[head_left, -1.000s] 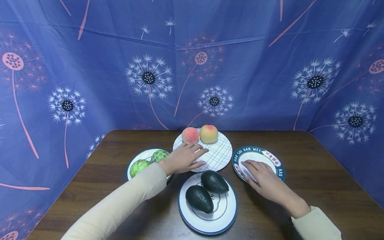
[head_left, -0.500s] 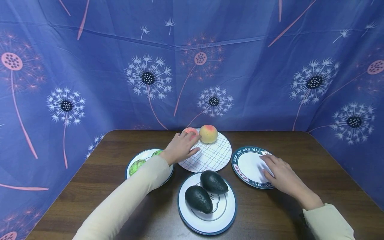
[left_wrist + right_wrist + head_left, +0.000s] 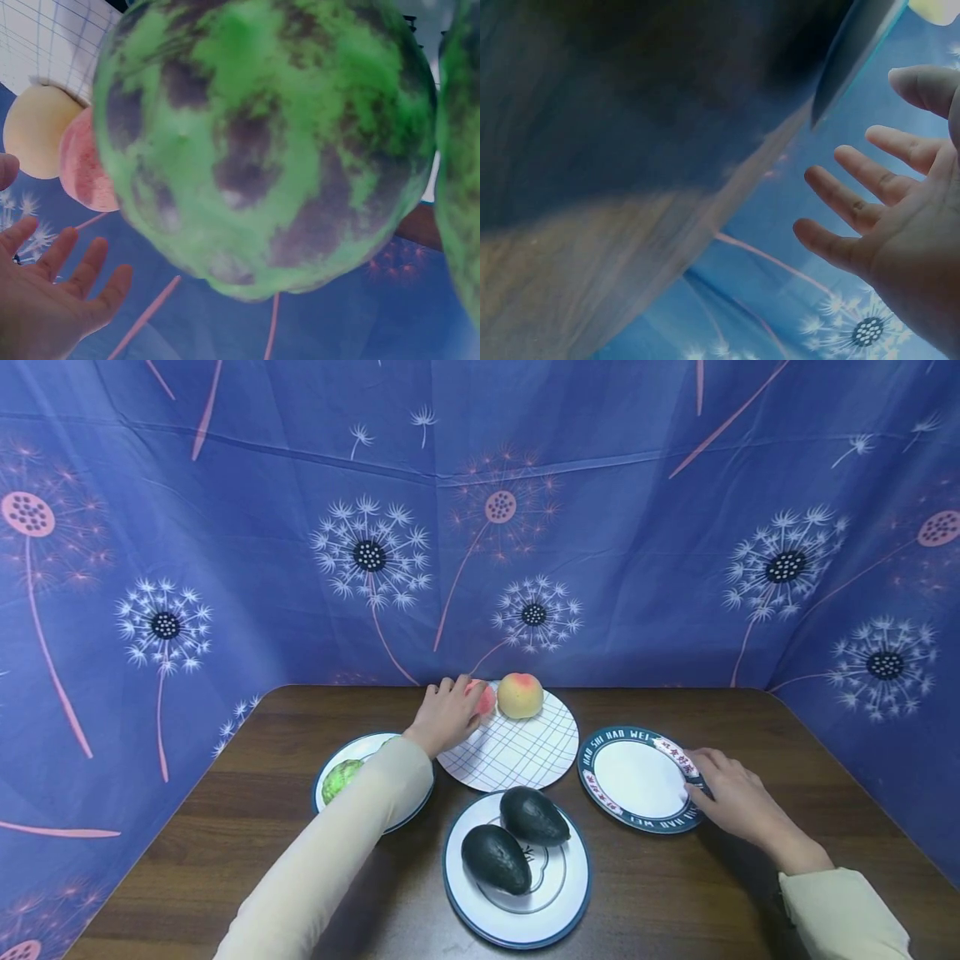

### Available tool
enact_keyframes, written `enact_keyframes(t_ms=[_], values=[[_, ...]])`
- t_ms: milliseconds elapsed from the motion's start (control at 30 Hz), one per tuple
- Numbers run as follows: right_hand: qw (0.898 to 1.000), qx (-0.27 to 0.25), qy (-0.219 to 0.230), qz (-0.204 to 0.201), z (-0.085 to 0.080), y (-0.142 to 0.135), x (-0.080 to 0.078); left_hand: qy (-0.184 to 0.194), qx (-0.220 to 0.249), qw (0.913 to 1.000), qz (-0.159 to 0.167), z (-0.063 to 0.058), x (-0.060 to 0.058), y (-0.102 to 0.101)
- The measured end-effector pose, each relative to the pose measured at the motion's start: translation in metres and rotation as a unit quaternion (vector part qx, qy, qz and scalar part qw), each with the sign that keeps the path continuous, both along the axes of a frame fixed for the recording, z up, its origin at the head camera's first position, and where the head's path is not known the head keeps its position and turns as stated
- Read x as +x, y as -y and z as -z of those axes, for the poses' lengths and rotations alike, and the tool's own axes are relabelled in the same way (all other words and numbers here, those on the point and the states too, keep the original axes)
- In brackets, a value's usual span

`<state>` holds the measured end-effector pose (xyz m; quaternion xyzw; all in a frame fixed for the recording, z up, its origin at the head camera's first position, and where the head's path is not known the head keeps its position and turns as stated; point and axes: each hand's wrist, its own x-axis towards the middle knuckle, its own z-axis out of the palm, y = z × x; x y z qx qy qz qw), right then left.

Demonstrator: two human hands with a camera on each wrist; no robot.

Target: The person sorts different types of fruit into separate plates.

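- Blue cloth (image 3: 637, 510) is hung behind the brown counter (image 3: 645, 902); on a clock laid over the group, four plates are set round its middle.
- At 12, the pink peach (image 3: 484, 697) and yellow peach (image 3: 521, 696) are borne near the far rim of the checked plate (image 3: 517, 760), the pink one towards its 11.
- By the left hand (image 3: 442, 714), the pink peach is approached from its 8 o'clock side, probably because its 3 o'clock side is taken up by the yellow one. Its fingers are seen spread in the left wrist view, and nothing is gripped; touch cannot be told.
- At 9, green fruit (image 3: 341, 780) is held on the green plate (image 3: 362, 748), partly hidden by the forearm.
- At 6, two avocados (image 3: 496, 859) are laid slantwise on the near plate (image 3: 558, 893); rolling is presumably checked by its rim.
- At 3, the lettered plate (image 3: 637, 781) is overlapped at its rim by the right hand (image 3: 738, 793), whose fingers are held apart with nothing in them, seemingly just idling there.
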<state>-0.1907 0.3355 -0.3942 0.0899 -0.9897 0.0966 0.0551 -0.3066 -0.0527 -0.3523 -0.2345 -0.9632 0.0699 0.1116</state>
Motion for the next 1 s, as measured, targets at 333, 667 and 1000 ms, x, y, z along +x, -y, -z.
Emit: enact_keyframes(t_ms=[333,667,1000], values=[[0.999,-0.002,0.043,0.003,0.007,-0.014,-0.007,-0.003,0.026,0.9993,-0.027,0.003,-0.011,0.000],[0.999,-0.001,0.054,-0.002,0.015,-0.014,-0.008,0.003,0.032,0.9979,-0.056,0.011,-0.019,-0.007],[0.999,0.002,0.052,0.002,0.014,-0.011,-0.006,0.026,0.044,0.9962,-0.071,0.019,-0.023,-0.009]])
